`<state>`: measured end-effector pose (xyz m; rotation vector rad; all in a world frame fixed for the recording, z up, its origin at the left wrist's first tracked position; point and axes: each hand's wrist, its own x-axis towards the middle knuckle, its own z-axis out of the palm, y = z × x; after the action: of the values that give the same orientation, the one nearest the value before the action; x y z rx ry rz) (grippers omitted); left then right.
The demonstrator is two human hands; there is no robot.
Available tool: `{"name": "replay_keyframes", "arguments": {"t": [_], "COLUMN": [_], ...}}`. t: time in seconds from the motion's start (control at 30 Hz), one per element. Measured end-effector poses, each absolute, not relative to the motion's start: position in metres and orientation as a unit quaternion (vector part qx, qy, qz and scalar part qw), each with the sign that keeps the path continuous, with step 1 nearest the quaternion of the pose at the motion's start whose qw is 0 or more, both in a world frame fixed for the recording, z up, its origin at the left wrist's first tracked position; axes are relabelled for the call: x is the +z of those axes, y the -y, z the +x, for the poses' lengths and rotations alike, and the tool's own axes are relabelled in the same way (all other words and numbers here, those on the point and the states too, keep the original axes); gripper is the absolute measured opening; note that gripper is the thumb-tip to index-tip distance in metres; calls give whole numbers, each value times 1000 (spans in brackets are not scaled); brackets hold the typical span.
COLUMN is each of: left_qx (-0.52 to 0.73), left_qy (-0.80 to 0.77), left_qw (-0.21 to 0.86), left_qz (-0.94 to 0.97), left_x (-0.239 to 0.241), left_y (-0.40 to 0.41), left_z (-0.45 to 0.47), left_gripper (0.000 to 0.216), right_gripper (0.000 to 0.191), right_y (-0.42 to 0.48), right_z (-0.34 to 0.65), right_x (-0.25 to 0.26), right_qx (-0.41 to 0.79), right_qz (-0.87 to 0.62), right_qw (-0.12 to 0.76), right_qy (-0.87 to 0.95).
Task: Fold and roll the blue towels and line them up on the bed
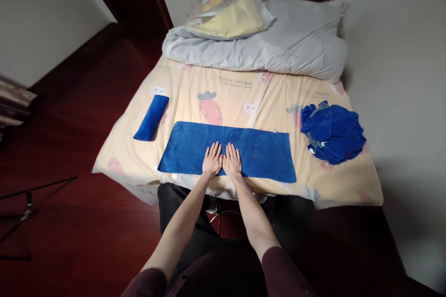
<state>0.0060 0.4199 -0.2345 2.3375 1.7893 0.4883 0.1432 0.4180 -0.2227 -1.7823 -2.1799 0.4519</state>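
A blue towel [265, 153] lies spread flat near the front edge of the bed, its long side running left to right. My left hand [213, 159] rests palm down on its middle, fingers stretched forward. Right beside it, my right hand [232, 159] also presses flat on the cloth, with the thumbs close together. To the left lies a folded blue towel [152, 118] in a narrow strip. A crumpled heap of blue cloths [332, 132] sits on the right, with small pale tags showing.
The bed has a cream sheet [188, 81] with carrot and rabbit prints. At its head are a grey quilt [299, 37] and a yellow item in clear plastic [237, 14]. A black metal stand [28, 209] is on the red floor at left. A wall [407, 79] borders the right.
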Motion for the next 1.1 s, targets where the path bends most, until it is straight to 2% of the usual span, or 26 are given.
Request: {"name": "replay_keyframes", "arguments": {"t": [0.37,1.1], "left_qx": [182,133], "left_qy": [-586,-729], "left_qw": [94,67], "left_qz": [784,668], "left_x": [-232,-218], "left_y": [-422,-412], "left_z": [-3,-151], "left_gripper": [62,70], "right_gripper": [66,69], "right_y": [-418,-401], "right_z": [158,369], "right_x": [-217,-229], "right_qx": [151,19], "right_qz": [-623,-756], "right_qw": [146,91], "right_qy": [754,648]}}
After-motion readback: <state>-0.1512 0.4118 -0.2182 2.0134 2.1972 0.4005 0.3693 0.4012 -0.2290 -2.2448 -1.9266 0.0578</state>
